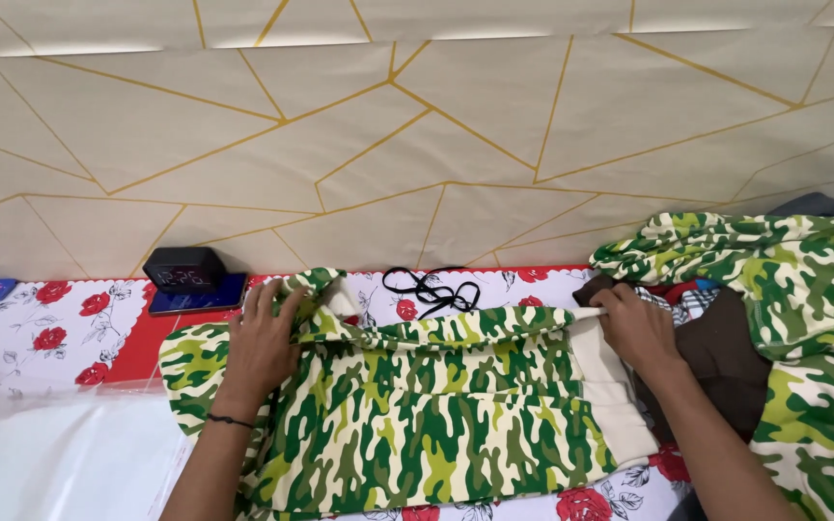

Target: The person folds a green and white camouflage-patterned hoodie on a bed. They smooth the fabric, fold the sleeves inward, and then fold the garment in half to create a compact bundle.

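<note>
**Camouflage garment partly folded, far edge in both hands**

The green, cream and yellow camouflage-print fabric garment [417, 415] lay spread flat on the red-rose floral cloth [50, 328], with its far edge turned over towards the wearer; the near part remained unfolded, so the fold looked roughly half made. Right of the garment sat a heap of similar camouflage clothes [784, 318]. Beyond it lay a black cord [431, 289], and beyond its left corner a small black digital clock [183, 268]. The left hand [261, 345] gripped the folded collar edge; the right hand [634, 328] pinched the cream cuff end, perhaps a sleeve.
</note>
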